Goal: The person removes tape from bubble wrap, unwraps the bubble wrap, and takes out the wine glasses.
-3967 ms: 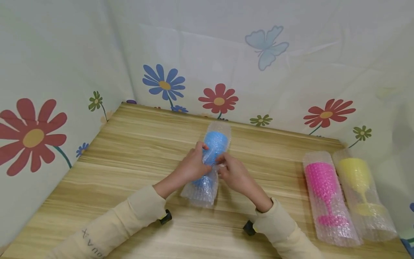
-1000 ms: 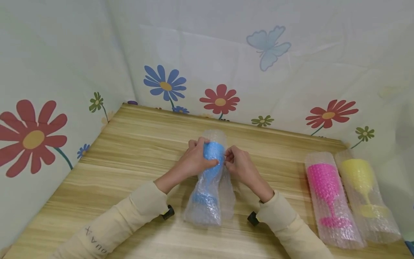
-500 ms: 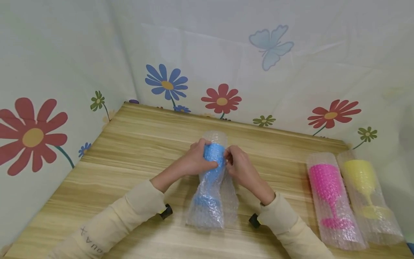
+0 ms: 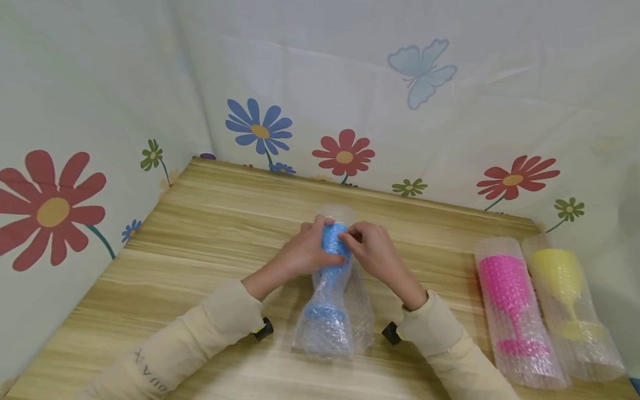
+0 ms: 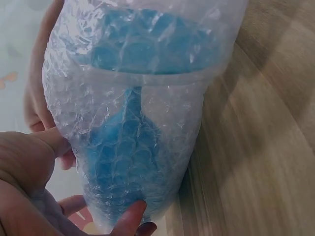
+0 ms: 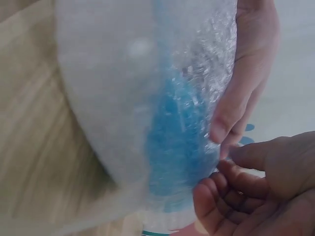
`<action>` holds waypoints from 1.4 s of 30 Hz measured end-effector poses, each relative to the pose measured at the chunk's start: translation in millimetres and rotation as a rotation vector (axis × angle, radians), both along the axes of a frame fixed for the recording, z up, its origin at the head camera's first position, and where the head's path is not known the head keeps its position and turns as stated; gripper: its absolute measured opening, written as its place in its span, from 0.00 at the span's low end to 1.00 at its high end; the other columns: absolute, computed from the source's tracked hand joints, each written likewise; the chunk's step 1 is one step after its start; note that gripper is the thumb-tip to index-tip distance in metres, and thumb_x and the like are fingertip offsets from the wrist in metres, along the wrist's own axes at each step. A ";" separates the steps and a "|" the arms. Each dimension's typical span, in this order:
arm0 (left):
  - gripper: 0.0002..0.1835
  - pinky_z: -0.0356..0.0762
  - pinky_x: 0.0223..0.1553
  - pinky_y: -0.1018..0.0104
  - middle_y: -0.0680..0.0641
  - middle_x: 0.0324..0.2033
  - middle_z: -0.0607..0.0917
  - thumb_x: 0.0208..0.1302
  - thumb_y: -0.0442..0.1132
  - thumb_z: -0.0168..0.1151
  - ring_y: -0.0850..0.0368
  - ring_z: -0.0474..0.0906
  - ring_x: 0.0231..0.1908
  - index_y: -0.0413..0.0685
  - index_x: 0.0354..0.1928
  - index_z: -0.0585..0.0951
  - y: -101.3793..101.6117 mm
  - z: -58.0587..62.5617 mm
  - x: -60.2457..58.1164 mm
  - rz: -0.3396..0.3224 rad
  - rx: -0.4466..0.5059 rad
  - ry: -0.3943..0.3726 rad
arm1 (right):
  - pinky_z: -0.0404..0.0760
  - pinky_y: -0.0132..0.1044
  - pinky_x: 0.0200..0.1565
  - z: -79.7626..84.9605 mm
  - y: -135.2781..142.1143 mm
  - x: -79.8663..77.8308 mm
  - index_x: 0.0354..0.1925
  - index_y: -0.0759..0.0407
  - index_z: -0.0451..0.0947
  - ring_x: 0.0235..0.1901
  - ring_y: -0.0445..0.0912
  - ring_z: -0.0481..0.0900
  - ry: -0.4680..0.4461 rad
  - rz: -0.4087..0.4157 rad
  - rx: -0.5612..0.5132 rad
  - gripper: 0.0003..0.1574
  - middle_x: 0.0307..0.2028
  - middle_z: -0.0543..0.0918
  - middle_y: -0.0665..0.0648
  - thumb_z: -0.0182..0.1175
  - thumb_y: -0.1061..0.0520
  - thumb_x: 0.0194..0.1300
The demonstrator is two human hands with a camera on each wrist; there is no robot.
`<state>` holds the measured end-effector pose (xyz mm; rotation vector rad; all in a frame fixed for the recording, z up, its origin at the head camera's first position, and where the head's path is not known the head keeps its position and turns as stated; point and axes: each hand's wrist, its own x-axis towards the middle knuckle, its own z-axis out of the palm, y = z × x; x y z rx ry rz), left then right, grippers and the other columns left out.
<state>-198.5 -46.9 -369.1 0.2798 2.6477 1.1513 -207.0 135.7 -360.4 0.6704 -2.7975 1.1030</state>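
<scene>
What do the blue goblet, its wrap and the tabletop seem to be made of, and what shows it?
Blue goblet: probably plastic, evenly coloured; the wrap hides its finish.
Wrap: clear plastic bubble film, glossy, with raised bubbles and bright glints.
Tabletop: wood or wood-look laminate, smooth-looking, with streaky grain; which one stays open.

Hands now higher on blue goblet, its base drawn closer, bubble-wrap flap newly spread alongside

We find bubble wrap blurred in right wrist view, blue goblet cut by top edge; head view crops both sleeves.
</scene>
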 end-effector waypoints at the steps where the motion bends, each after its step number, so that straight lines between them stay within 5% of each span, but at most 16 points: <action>1: 0.47 0.77 0.53 0.44 0.34 0.67 0.67 0.60 0.54 0.76 0.41 0.75 0.56 0.53 0.75 0.61 1.2 0.5 0.1 0.002 -0.006 0.005 | 0.73 0.34 0.26 1.5 -0.9 0.0 0.36 0.64 0.86 0.22 0.42 0.73 -0.003 0.000 0.007 0.09 0.27 0.84 0.53 0.65 0.60 0.72; 10: 0.46 0.77 0.46 0.48 0.33 0.65 0.68 0.60 0.56 0.75 0.41 0.77 0.48 0.53 0.74 0.63 13.6 7.0 3.8 0.019 -0.125 0.063 | 0.70 0.33 0.22 9.9 -4.3 0.6 0.30 0.62 0.87 0.17 0.42 0.72 -0.062 -0.038 0.070 0.11 0.22 0.83 0.53 0.69 0.59 0.69; 21: 0.46 0.76 0.45 0.50 0.34 0.63 0.68 0.59 0.56 0.76 0.40 0.74 0.53 0.52 0.75 0.64 21.1 6.0 3.7 0.012 -0.173 0.085 | 0.72 0.33 0.24 10.1 -1.2 -0.7 0.30 0.65 0.86 0.18 0.41 0.72 0.010 -0.017 0.139 0.10 0.21 0.82 0.52 0.64 0.64 0.69; 31: 0.47 0.75 0.49 0.46 0.35 0.65 0.67 0.59 0.58 0.76 0.41 0.73 0.54 0.54 0.75 0.63 20.4 3.5 4.8 0.022 -0.147 0.090 | 0.69 0.34 0.23 -2.9 12.8 -3.4 0.33 0.65 0.84 0.18 0.42 0.68 -0.101 -0.046 -0.085 0.08 0.23 0.81 0.54 0.58 0.66 0.67; 42: 0.47 0.75 0.51 0.44 0.36 0.66 0.68 0.59 0.56 0.76 0.41 0.74 0.55 0.55 0.76 0.63 20.4 2.2 7.0 0.039 -0.125 0.082 | 0.68 0.33 0.24 -5.3 13.9 -0.1 0.32 0.66 0.81 0.21 0.43 0.69 -0.122 -0.129 -0.146 0.06 0.22 0.78 0.54 0.59 0.65 0.65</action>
